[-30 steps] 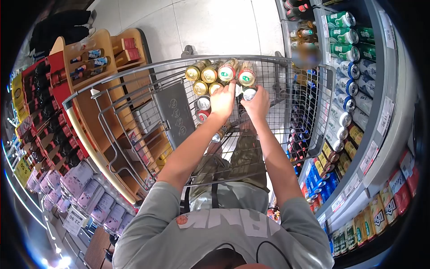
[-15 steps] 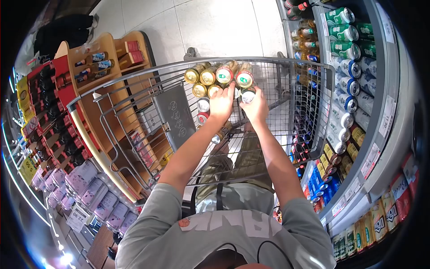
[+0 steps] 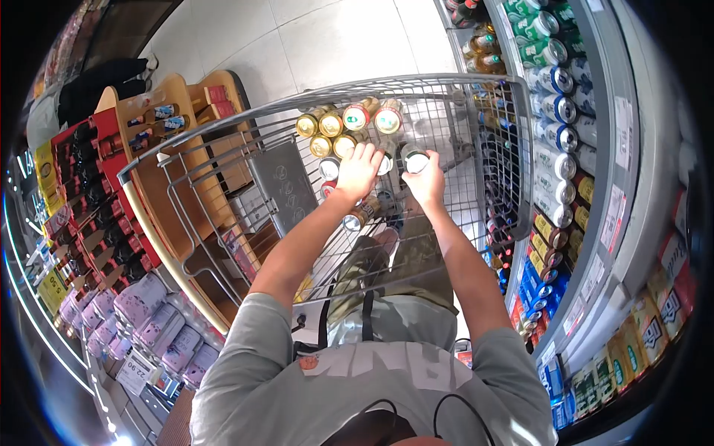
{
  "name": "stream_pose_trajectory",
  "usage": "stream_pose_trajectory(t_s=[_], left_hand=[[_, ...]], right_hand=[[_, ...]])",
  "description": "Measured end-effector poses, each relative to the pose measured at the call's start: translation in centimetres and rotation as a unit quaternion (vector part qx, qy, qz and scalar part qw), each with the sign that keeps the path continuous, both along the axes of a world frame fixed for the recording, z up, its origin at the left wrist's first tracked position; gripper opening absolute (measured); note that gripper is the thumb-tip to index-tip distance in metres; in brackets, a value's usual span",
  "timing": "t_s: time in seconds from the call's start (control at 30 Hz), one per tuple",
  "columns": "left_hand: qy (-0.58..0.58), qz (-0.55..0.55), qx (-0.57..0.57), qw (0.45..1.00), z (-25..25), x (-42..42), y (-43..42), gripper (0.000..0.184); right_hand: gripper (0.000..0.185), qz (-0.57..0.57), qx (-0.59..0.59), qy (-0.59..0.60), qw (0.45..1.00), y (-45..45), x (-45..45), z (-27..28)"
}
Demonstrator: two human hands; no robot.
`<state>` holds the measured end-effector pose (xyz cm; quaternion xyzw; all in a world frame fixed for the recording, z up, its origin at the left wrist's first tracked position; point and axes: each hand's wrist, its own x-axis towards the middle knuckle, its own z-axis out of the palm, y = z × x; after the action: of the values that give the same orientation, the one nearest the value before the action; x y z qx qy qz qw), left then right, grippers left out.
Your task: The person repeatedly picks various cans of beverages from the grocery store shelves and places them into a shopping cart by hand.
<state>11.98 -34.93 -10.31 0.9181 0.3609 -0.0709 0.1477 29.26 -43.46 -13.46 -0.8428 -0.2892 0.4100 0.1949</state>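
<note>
Several upright cans stand in a wire shopping cart point(image 3: 524, 160): gold-topped ones point(image 3: 320, 146) at the left, and a can with a red rim and green mark point(image 3: 387, 120) behind. My right hand point(image 3: 427, 178) is wrapped round a dark can with a silver top point(image 3: 416, 161), a little apart from the group. My left hand point(image 3: 359, 171) rests over the front cans, fingers stretched forward beside another silver-topped can point(image 3: 384, 164). A can lies on its side point(image 3: 360, 215) below my left hand.
Shelves of green cans point(image 3: 537, 26) and blue-rimmed cans point(image 3: 558, 109) run along the right. Wooden display shelves point(image 3: 167, 201) and pink-white packs point(image 3: 160, 325) stand left. Part of a person point(image 3: 97, 93) shows at the upper left.
My right hand and its can have moved right, away from the other cans, widening the gap between my hands. The cart and shelves have shifted left in view.
</note>
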Motion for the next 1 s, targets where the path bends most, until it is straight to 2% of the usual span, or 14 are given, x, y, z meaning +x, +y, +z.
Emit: stream_pose_trajectory(t_s=[0.1,0.3,0.37,0.4,0.43,0.47,0.5,0.63,0.7,0.73,0.77,0.8,0.87,1.0], left_hand=[[-0.047,-0.030,-0.007,0.998,1.7,0.1,-0.9,0.069],[-0.143,-0.032,-0.130,0.981,5.1,-0.4,-3.7,0.070],[-0.166,-0.033,-0.152,0.974,7.3,-0.6,-4.2,0.067],[-0.191,0.017,-0.209,0.959,8.8,-0.8,-4.8,0.066],[-0.215,0.061,-0.266,0.938,10.4,-0.9,-5.4,0.065],[-0.237,0.099,-0.322,0.911,12.1,-0.9,-5.9,0.064],[-0.248,0.121,-0.311,0.909,16.6,-0.9,-6.5,0.064],[-0.387,0.138,-0.444,0.796,23.1,-1.7,-8.0,0.065],[-0.378,0.133,-0.437,0.805,27.2,-1.6,-8.6,0.068],[-0.350,0.117,-0.389,0.844,30.4,-1.1,-8.7,0.068],[-0.393,0.070,-0.423,0.813,29.7,-0.6,-8.2,0.067],[-0.406,0.057,-0.463,0.786,31.8,0.1,-8.7,0.068],[-0.393,0.033,-0.500,0.772,35.1,1.8,-9.6,0.067],[-0.364,-0.037,-0.496,0.787,41.0,6.2,-13.4,0.067]], right_hand=[[0.075,-0.046,0.020,0.003,0.999,-1.4,1.2,2.9],[0.072,-0.090,0.123,0.026,0.988,-6.1,4.3,11.1],[0.072,-0.086,0.203,0.009,0.975,-8.9,5.7,13.5],[0.072,-0.084,0.242,-0.001,0.967,-10.5,5.7,15.1],[0.074,-0.100,0.219,0.005,0.971,-11.1,5.7,19.7],[0.076,-0.129,0.271,0.052,0.952,-13.1,6.3,19.9],[0.075,-0.124,0.298,0.030,0.946,-14.7,6.6,21.7],[0.072,-0.170,0.311,-0.004,0.935,-20.8,4.3,35.9],[0.071,-0.137,0.384,-0.041,0.912,-24.9,4.6,37.4],[0.069,-0.157,0.402,-0.034,0.901,-26.6,4.2,39.3],[0.069,-0.157,0.405,-0.048,0.899,-28.5,4.2,40.6],[0.069,-0.159,0.406,-0.062,0.898,-30.3,4.2,41.8],[0.066,-0.202,0.390,-0.033,0.898,-33.6,3.0,45.7],[0.067,-0.250,0.416,-0.063,0.872,-40.8,3.6,46.8]])
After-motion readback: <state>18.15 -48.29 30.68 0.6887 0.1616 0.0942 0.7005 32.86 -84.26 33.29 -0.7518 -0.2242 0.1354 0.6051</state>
